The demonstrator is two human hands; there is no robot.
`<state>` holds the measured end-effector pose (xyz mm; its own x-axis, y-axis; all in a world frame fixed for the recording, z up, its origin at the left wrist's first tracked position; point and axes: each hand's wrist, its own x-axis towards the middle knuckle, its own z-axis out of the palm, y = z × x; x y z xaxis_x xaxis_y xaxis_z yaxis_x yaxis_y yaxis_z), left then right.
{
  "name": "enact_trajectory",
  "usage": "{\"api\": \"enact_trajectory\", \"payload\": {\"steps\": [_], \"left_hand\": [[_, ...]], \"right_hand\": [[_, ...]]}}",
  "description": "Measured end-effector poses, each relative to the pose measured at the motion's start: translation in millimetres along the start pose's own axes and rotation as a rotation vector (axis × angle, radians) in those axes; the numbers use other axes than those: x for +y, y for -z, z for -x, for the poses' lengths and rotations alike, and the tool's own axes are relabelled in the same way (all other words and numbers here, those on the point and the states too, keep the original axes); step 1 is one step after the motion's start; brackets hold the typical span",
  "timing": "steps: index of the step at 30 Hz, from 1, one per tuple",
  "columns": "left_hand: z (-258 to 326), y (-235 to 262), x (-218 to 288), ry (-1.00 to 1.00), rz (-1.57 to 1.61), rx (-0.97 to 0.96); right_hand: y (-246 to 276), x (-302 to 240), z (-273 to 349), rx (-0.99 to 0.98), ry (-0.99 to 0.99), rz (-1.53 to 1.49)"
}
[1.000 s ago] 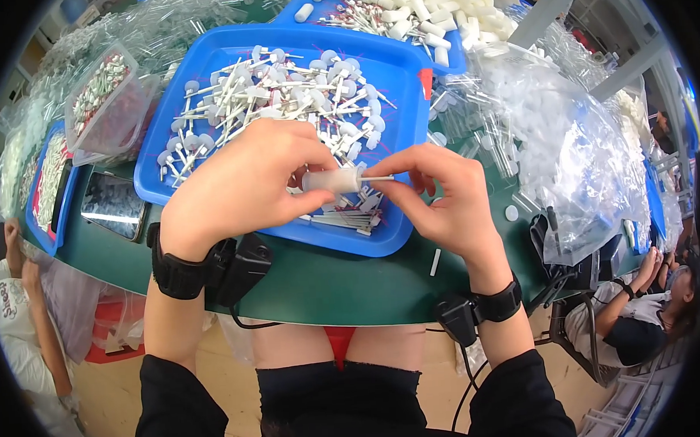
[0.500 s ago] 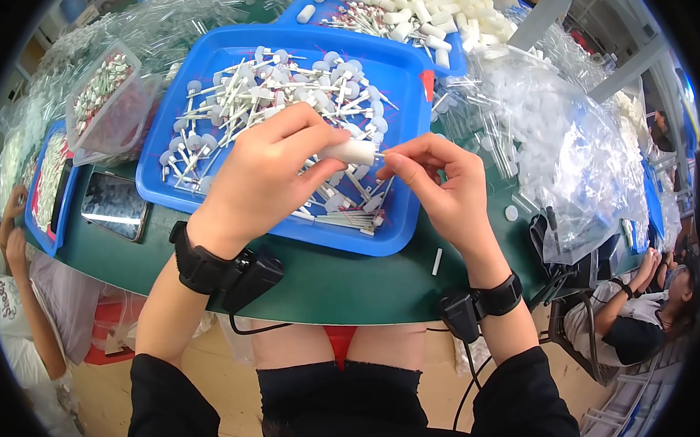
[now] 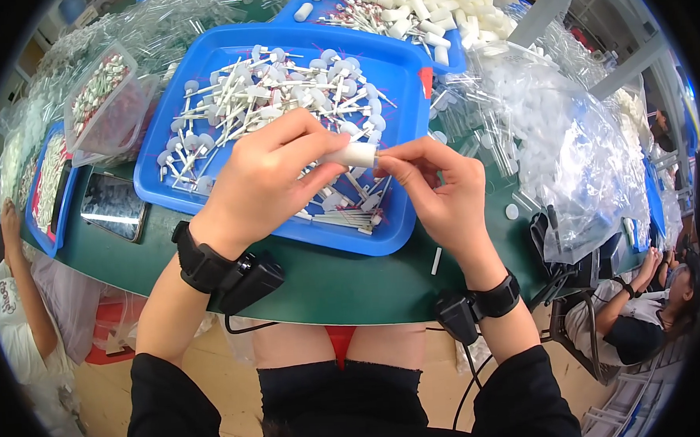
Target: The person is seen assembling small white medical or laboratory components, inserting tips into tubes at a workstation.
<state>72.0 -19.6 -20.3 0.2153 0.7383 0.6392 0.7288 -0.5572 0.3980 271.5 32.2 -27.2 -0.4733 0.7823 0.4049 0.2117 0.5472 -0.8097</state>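
Observation:
A white cylinder [image 3: 358, 154] is gripped between the thumb and fingers of my left hand [image 3: 264, 175], over the large blue tray [image 3: 280, 231]. My right hand [image 3: 442, 185] pinches a thin pale tube right at the cylinder's right end; most of the tube is hidden by the fingertips. Beneath both hands, the tray holds a heap of thin white sticks with round translucent discs [image 3: 282, 89] and fine red wires.
A smaller blue tray [image 3: 458, 57] of white cylinders lies behind. At left are a clear bin [image 3: 96, 124] of small parts and a phone [image 3: 113, 205]. Clear plastic bags [image 3: 582, 161] cover the right side. A loose white stick [image 3: 436, 261] rests near the front edge. Other people sit at both sides.
My right fingertips have closed in on the cylinder's end, and less of the thin tube shows between them. At far left, another person's arm has shifted.

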Motion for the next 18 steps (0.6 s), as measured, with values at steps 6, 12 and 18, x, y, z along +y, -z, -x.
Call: {"api": "enact_trajectory", "payload": {"steps": [6, 12, 18], "left_hand": [[1, -2, 4, -0.073, -0.080, 0.009], [1, -1, 0, -0.081, 0.018, -0.006], [-3, 1, 0, -0.083, 0.031, 0.052]], "right_hand": [[-8, 3, 5, 0.051, -0.128, -0.179], [-1, 6, 1, 0.093, 0.355, 0.271], [3, -6, -1, 0.094, 0.119, 0.139]]}}
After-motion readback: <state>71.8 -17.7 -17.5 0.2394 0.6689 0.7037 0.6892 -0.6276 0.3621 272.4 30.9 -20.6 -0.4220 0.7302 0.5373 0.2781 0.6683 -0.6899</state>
